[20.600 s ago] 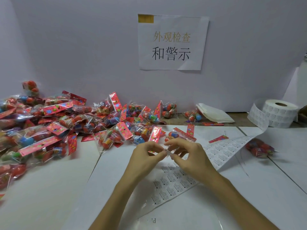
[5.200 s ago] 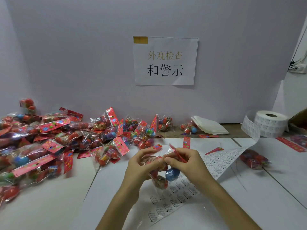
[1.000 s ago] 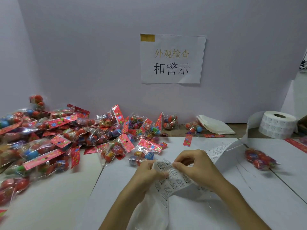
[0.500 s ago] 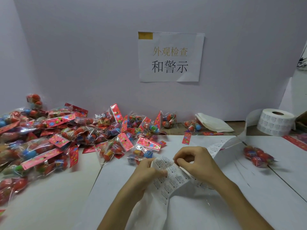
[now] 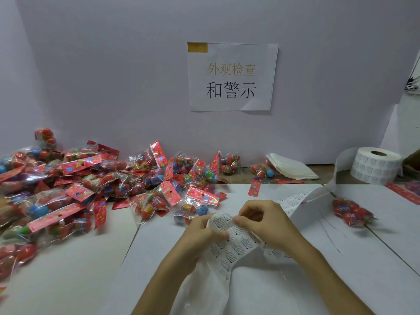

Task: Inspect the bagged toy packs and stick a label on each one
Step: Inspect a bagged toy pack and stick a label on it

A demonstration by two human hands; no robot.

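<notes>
Holding the label strip (image 5: pixel 236 244) with both hands, you have it bent up over the white table (image 5: pixel 68 280). Your left hand (image 5: pixel 200 237) grips the strip from the side, thumb on top. Your right hand (image 5: pixel 266 223) has curled fingers and pinches the top edge of the strip; I cannot tell if a label is coming off. The strip runs back to the label roll (image 5: pixel 375 165) at the far right. The big pile of toy packs (image 5: pixel 79 185) lies on your left by the wall, and its nearest packs sit just past your left hand. A lone toy pack (image 5: pixel 350 212) lies on your right, well apart from the pile. A paper sign (image 5: pixel 231 76) hangs on the wall
</notes>
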